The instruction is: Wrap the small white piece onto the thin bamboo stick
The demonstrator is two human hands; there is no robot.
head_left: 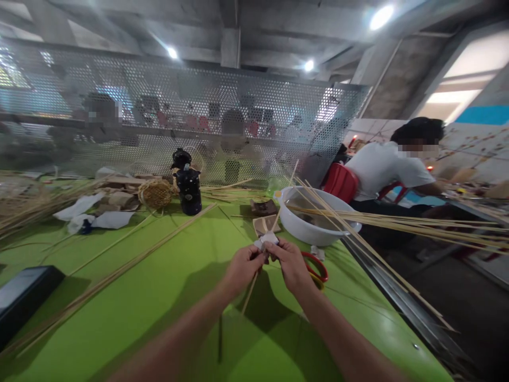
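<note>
Near the middle of the green table (159, 297), my left hand (245, 266) and my right hand (289, 261) meet, fingers pinched together. Between their fingertips is a small white paper piece (266, 240), pressed around a thin pale strip (249, 294) that slants from lower left to upper right. Both hands grip the paper, and the strip passes between them. Just beyond lie brown pieces (263, 208). Scissors with red and yellow handles (321, 268) rest right of my right hand, partly hidden by it.
A white basin (318, 233) holding long strips (397, 220) stands right, the strips overhanging the table edge. Behind are a black bottle (189, 191) and a woven ball (156, 194). Papers (113, 219), more strips (119, 276) and a dark box (27, 297) lie left. A person sits at right.
</note>
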